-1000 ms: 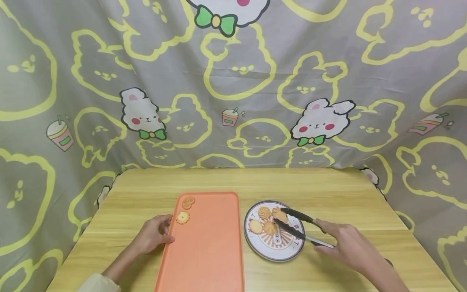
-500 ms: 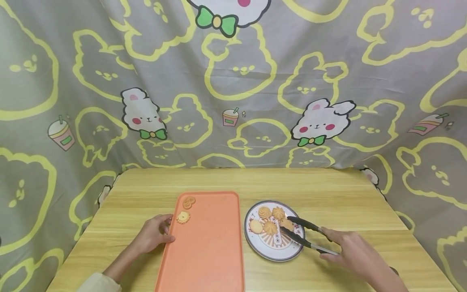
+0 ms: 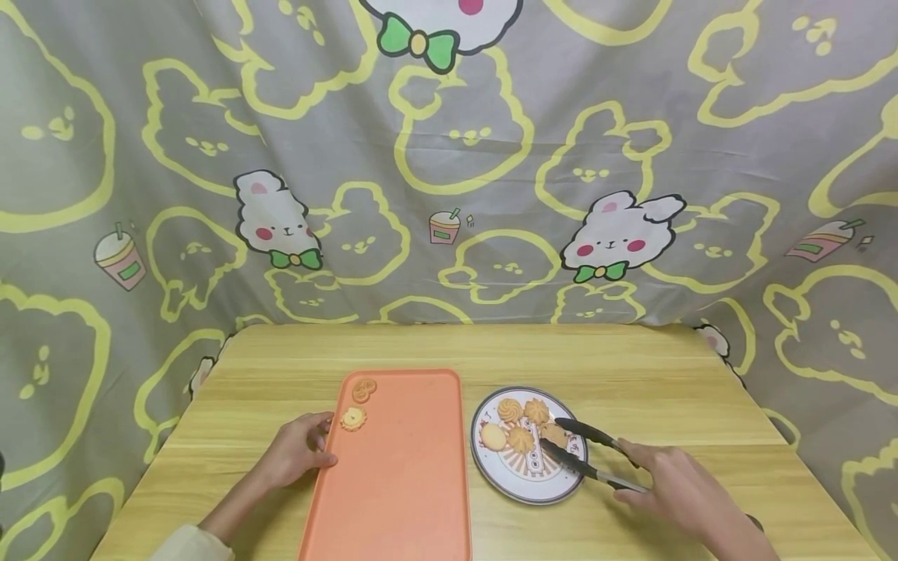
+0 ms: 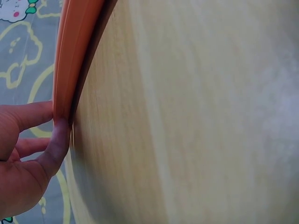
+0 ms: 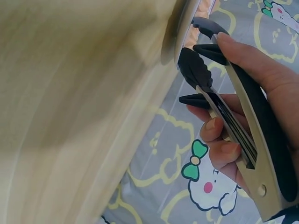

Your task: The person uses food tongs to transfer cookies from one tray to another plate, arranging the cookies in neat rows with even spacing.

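My left hand (image 3: 298, 450) pinches the left rim of an orange tray (image 3: 403, 467), with thumb and finger at its edge in the left wrist view. On the tray's far left corner lie a pretzel-shaped cookie (image 3: 364, 390) and a round scalloped cookie (image 3: 353, 419). My right hand (image 3: 677, 487) grips black-and-silver tongs (image 5: 252, 107) over a round patterned plate (image 3: 522, 487). The tongs' two parted tips stand around a brown cookie (image 3: 555, 435) at the plate's right side. Beside it are a swirl cookie (image 3: 510, 410), star-shaped cookies (image 3: 536, 411) and a smooth round cookie (image 3: 493, 437).
Tray and plate stand side by side on a wooden table (image 3: 631, 366), a narrow strip of wood between them. A grey curtain (image 3: 491, 202) with yellow animal outlines hangs behind the table and at both sides.
The right hand has moved the tongs slightly right and toward me, from around the far star-shaped cookie to around the brown cookie at the plate's right. The left hand and tray have stayed put.
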